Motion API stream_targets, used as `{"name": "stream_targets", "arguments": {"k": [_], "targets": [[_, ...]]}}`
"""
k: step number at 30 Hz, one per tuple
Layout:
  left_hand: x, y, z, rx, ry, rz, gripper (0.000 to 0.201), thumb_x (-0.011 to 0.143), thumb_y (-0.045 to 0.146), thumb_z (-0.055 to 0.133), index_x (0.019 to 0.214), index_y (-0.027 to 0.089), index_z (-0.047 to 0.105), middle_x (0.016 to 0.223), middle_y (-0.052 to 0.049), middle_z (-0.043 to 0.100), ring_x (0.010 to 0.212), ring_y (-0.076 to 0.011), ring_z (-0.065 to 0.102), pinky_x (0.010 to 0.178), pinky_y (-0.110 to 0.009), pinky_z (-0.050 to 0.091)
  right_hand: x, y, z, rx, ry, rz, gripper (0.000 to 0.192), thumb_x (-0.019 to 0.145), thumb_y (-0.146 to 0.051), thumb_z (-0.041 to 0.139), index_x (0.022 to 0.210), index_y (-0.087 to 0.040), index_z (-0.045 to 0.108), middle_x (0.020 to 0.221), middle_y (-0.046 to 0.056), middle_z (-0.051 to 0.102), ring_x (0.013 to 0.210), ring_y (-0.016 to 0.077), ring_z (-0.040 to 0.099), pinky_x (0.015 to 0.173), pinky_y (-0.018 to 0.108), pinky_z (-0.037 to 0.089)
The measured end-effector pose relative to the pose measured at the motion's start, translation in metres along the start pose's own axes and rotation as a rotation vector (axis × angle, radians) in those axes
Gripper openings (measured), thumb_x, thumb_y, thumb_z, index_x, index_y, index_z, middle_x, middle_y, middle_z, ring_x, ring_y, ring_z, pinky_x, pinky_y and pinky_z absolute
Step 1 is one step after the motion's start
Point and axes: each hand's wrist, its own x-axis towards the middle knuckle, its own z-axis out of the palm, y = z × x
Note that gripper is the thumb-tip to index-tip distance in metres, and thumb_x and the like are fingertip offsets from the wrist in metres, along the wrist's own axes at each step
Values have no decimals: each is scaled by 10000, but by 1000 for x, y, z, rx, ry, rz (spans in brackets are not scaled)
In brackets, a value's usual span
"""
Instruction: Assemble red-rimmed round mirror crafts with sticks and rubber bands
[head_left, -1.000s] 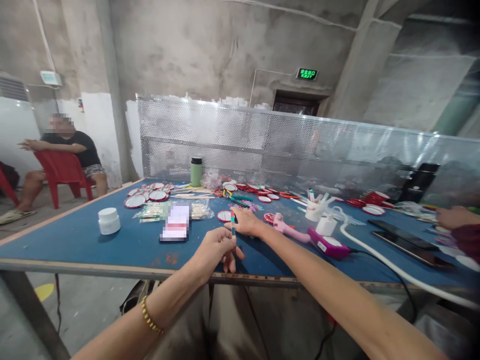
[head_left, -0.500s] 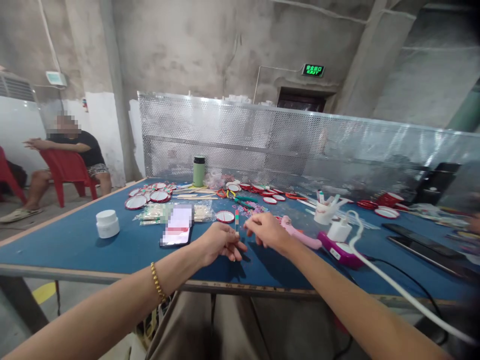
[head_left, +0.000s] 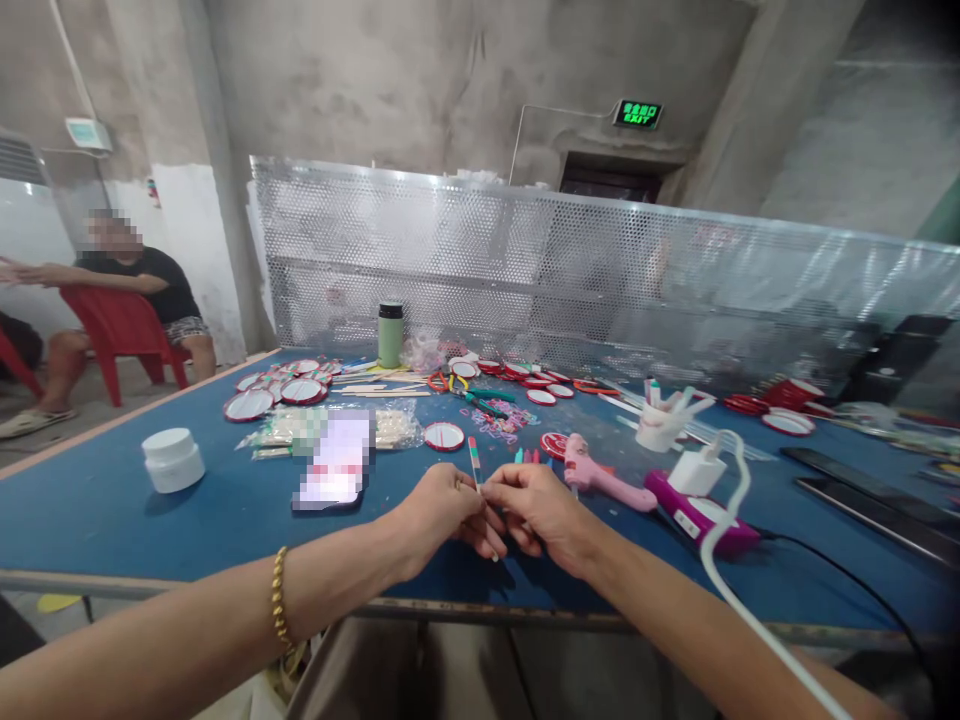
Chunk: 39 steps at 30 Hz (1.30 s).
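Observation:
Over the front of the blue table, my left hand (head_left: 450, 508) is closed around a thin stick (head_left: 474, 458) with red, green and pale bands. The stick points up and away from me; fingers hide its lower part. My right hand (head_left: 544, 505) meets the left one, with thumb and forefinger pinched at the stick. Just beyond my hands lie a red-rimmed round disc (head_left: 445, 436), several coloured pens (head_left: 527, 457) and scattered small colourful bands (head_left: 501, 420). Right of my right hand rests a pink glue gun (head_left: 607, 478).
Left stand a phone (head_left: 335, 465), a white jar (head_left: 173, 461) and bagged sticks (head_left: 285, 428). A green bottle (head_left: 390, 338) and pliers (head_left: 487, 402) lie farther back. Right are a cup of pens (head_left: 660, 425), a purple power strip (head_left: 701, 518) and a white cable (head_left: 720, 560). A person (head_left: 142, 280) sits left.
My right hand has moved left and down to the stick, closing the gap between my hands. The whole view has shifted slightly, and the table appears nearer.

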Motion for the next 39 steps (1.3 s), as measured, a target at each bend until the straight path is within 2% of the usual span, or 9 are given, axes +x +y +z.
{"name": "stream_targets", "arguments": {"k": [5, 8, 11, 16, 19, 22, 27, 32, 39], "targets": [[-2, 9, -21, 176, 25, -96, 231, 842, 325, 525, 825, 99, 569, 668, -98, 682, 455, -159, 630, 451, -261, 494, 2, -6, -2, 35, -54, 115, 193, 808, -271, 591, 654, -172, 528, 481, -56, 576, 264, 30, 361, 251, 145, 258], [-4, 23, -46, 630, 205, 54, 200, 867, 283, 513, 1023, 156, 509, 723, -49, 686, 424, -154, 586, 449, -275, 458, 4, -9, -3, 15, -87, 210, 168, 799, -204, 560, 640, -172, 517, 541, -22, 645, 259, 39, 387, 241, 158, 297], [-3, 36, -62, 1161, 286, 299, 204, 850, 251, 552, 1041, 181, 557, 864, -81, 709, 743, -223, 681, 680, -327, 496, 7, -13, -1, -4, -103, 265, 153, 781, -175, 549, 633, -177, 510, 532, -8, 661, 265, 55, 416, 239, 161, 330], [5, 41, -56, 1302, 121, 273, 466, 804, 393, 650, 1197, 159, 557, 1145, -155, 669, 1017, -297, 645, 818, -353, 483, 10, -18, 1, -66, -141, 330, 149, 788, -135, 482, 677, -149, 580, 499, -2, 643, 270, 71, 446, 256, 167, 359], [10, 39, -56, 1305, 71, 320, 358, 867, 261, 538, 1204, 140, 552, 1137, -150, 665, 985, -261, 647, 814, -336, 485, 6, -20, -1, -254, -142, 309, 176, 821, -146, 447, 702, -161, 576, 493, -13, 619, 282, 93, 476, 269, 190, 366], [10, 36, -64, 1382, 75, 386, 366, 863, 106, 423, 1201, 139, 560, 1123, -147, 665, 1013, -258, 635, 849, -352, 481, -5, -16, -7, -579, -17, 69, 181, 879, -205, 471, 732, -182, 574, 575, -15, 641, 346, 106, 537, 336, 210, 396], [9, 30, -75, 1519, 70, 392, 421, 855, 55, 387, 1228, 134, 564, 1074, -150, 684, 1047, -280, 620, 891, -380, 479, -22, 5, -17, -965, 80, -595, 202, 956, -220, 489, 941, -203, 690, 885, 42, 709, 824, 170, 678, 760, 280, 508], [26, 29, -73, 1491, -23, 361, 530, 819, 8, 387, 1289, 155, 582, 1142, -143, 692, 1085, -269, 625, 923, -352, 482, -28, 22, -14, -1131, 78, -788, 257, 985, -219, 452, 1146, -196, 650, 901, 59, 655, 755, 173, 661, 662, 275, 501], [42, 23, -71, 1497, -61, 362, 648, 785, -4, 400, 1410, 134, 497, 1187, -159, 685, 1100, -279, 623, 938, -364, 478, -29, 22, -7, -1202, 115, -899, 234, 980, -199, 444, 1124, -178, 628, 869, 63, 633, 712, 155, 635, 593, 253, 468]]}}
